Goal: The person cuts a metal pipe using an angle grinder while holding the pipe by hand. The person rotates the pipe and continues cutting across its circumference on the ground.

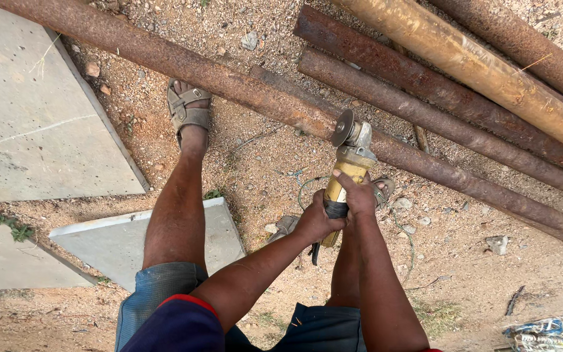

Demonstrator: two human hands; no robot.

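1. Head view: pale grey concrete slabs [40, 124] lie on sandy ground at left.
2. The left hand [314, 221] and right hand [360, 195] are both clasped around a yellow angle grinder [346, 171].
3. Its disc meets a long rusty steel pipe [275, 104]; cutting seems underway, calling for steady pressure.

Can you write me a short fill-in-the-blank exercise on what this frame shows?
1. Both hands, left hand and right hand, grip a yellow angle ____.
2. The tool's disc meets a long, ____ pipe lying on the ground.
3. The foot beside that pipe wears a ____.
4. Pale ____ slabs lie on the sandy ground.

Missing words: grinder; rusty; sandal; stone
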